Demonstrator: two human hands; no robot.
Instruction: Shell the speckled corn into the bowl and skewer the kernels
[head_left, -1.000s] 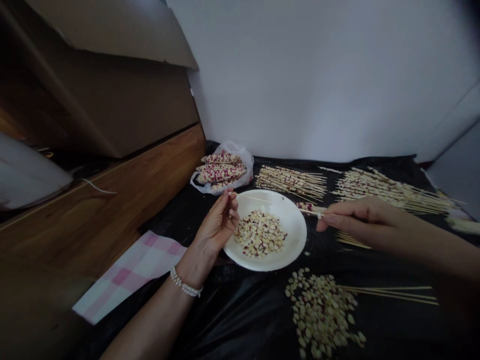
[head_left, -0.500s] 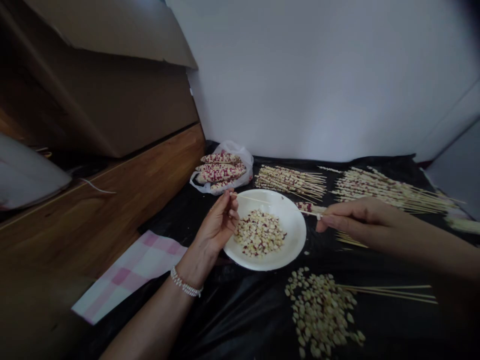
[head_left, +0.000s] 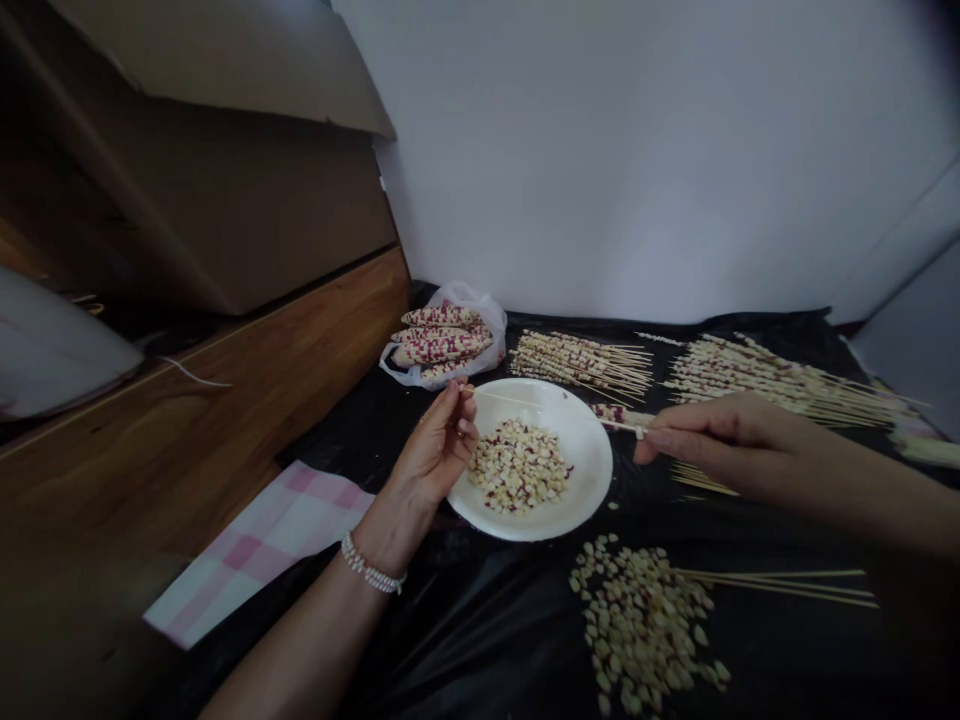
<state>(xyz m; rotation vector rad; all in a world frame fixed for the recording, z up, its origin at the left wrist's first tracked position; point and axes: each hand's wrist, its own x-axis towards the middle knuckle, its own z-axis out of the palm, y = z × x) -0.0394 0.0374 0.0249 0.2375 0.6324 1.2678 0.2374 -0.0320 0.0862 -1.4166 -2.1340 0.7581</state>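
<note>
A thin bamboo skewer (head_left: 504, 398) stretches across the far part of a white bowl (head_left: 592, 490). My left hand (head_left: 441, 440), with a beaded bracelet at the wrist, pinches its left end between thumb and fingertips. At the other end my right hand (head_left: 712, 440) closes its fingers on the skewer, and a pale corn kernel (head_left: 640, 433) shows at the fingertips. Just beyond lies a piece with red and white kernels (head_left: 609, 411); whether the right hand touches it, I cannot tell. Loose red and white kernels (head_left: 521, 465) fill the bowl's bottom.
Speckled corn cobs (head_left: 442, 348) lie in a plastic bag (head_left: 491, 310) behind the bowl. Kernel-threaded skewers form two piles, a middle pile (head_left: 577, 360) and a right pile (head_left: 765, 380). In front are loose kernels (head_left: 645, 620) and bare skewers (head_left: 795, 580). A checked cloth (head_left: 255, 550) lies left.
Almost nothing differs. My right hand and its end of the skewer have shifted very slightly; my left hand stays in place.
</note>
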